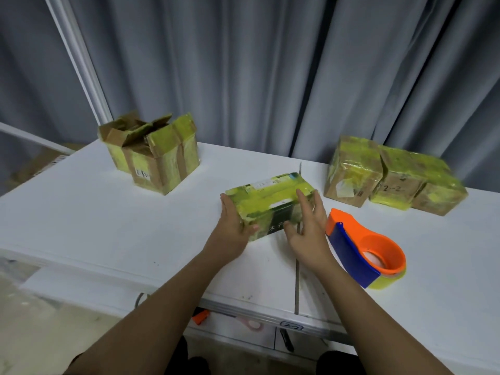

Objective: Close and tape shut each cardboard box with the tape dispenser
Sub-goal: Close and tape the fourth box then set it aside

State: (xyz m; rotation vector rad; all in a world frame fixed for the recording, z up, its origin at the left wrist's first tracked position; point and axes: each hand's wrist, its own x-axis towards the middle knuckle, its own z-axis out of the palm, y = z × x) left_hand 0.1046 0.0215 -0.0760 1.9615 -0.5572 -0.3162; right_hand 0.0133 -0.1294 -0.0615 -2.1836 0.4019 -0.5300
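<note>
A small closed box (270, 196) wrapped in yellow-green tape lies in the middle of the white table (108, 226). My left hand (232, 226) holds its left end, thumb on the front face. My right hand (308, 228) rests against its right end with fingers straight. The orange and blue tape dispenser (365, 247) with yellow tape lies on the table just right of my right hand, untouched. An open cardboard box (151, 155) with raised flaps stands at the back left. Two closed taped boxes (392, 174) sit at the back right.
Grey curtains (270, 63) hang close behind the table. A seam (297, 266) runs front to back between two table tops. Below the front edge, a shelf holds an orange object (200, 317), a pink tape ring (253, 324) and a dark pen (286, 339).
</note>
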